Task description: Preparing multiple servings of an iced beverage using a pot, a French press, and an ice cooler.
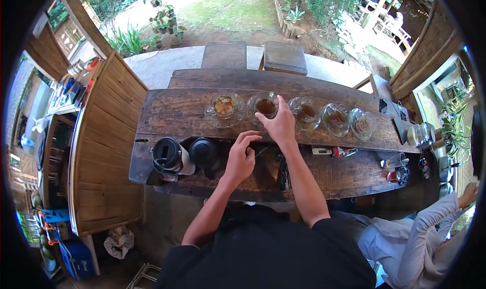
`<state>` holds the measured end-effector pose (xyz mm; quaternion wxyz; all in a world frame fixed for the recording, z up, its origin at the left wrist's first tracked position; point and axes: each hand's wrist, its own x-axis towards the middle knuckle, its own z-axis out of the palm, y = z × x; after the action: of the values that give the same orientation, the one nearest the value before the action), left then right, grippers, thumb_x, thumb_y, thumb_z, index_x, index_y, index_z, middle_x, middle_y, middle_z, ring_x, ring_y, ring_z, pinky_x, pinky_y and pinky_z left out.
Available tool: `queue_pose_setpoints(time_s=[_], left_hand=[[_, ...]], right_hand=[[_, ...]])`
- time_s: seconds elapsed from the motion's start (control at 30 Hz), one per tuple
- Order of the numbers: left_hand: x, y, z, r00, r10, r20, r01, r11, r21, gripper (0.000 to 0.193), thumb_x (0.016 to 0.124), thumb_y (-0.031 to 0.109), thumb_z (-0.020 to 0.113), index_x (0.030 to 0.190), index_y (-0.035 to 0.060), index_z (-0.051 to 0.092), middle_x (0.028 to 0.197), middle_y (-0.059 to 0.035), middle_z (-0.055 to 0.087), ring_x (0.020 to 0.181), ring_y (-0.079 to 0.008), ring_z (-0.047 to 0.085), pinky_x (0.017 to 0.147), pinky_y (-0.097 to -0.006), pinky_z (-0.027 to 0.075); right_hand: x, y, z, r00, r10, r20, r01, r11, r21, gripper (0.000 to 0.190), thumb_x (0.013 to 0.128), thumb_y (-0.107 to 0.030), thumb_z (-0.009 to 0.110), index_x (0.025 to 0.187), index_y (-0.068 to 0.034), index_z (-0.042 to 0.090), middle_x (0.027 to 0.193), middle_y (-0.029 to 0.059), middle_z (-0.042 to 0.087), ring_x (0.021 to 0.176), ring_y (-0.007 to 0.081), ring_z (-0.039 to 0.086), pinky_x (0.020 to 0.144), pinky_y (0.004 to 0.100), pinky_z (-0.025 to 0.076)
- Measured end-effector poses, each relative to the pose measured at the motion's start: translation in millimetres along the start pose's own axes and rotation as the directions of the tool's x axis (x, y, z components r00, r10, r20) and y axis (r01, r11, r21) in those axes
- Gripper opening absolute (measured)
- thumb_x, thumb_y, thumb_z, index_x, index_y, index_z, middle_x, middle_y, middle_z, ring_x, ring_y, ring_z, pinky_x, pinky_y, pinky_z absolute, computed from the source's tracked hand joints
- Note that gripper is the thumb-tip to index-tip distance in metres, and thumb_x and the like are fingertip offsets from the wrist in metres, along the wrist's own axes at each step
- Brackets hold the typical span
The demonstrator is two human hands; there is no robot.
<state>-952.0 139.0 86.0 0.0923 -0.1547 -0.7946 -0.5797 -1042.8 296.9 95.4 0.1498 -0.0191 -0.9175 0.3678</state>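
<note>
Several clear glass cups on glass saucers stand in a row along the raised wooden counter. My right hand spans the second glass cup from the left, which holds dark brown liquid. Its thumb is on the near side and its fingers are on the right side. The leftmost glass cup holds paler amber liquid. To the right stand a third cup, a fourth cup and the end cup. My left hand hovers over the lower shelf, fingers loosely curled, with nothing in it.
A black-lidded flask and a dark kettle-like vessel stand left on the lower shelf. A small digital device lies there too. A glass jar stands far right. Another person's sleeve is close by at right.
</note>
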Motion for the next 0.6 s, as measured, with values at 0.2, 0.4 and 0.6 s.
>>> queue_pose_setpoints(time_s=[0.2,0.4,0.6], left_hand=[[-4,8,-2,0.999,-0.047,-0.022,0.047,0.999,0.000,0.046,0.082,-0.018,0.047,0.118,0.0022,0.065,0.127,-0.0119,0.064,0.117,-0.0279,0.064,0.097,-0.0343,0.050],[-16,17,-6,0.979,-0.102,-0.178,0.073,0.984,-0.163,0.037,0.090,-0.014,0.049,0.121,0.0022,0.063,0.123,-0.0118,0.064,0.113,-0.0232,0.064,0.095,-0.0332,0.050],[-42,50,-39,0.933,-0.159,-0.324,0.040,0.937,-0.346,0.030,0.108,0.012,0.046,0.134,0.0003,0.054,0.129,-0.0097,0.060,0.119,-0.0186,0.059,0.100,-0.0307,0.044]], right_hand=[[-3,-4,-19,0.998,-0.050,0.025,0.048,0.997,0.066,0.085,0.073,-0.031,0.089,0.138,0.008,0.051,0.133,0.0259,0.062,0.124,0.0388,0.061,0.104,0.0435,0.049],[-30,-37,-69,0.973,-0.220,0.071,0.197,0.949,0.244,0.084,0.068,-0.025,0.094,0.137,0.003,0.056,0.126,0.0169,0.068,0.119,0.0249,0.065,0.099,0.0359,0.051],[-83,-71,-100,0.869,-0.358,0.342,0.160,0.857,0.491,0.086,0.063,-0.016,0.096,0.138,-0.001,0.056,0.128,0.0140,0.066,0.121,0.0238,0.063,0.105,0.0352,0.048]])
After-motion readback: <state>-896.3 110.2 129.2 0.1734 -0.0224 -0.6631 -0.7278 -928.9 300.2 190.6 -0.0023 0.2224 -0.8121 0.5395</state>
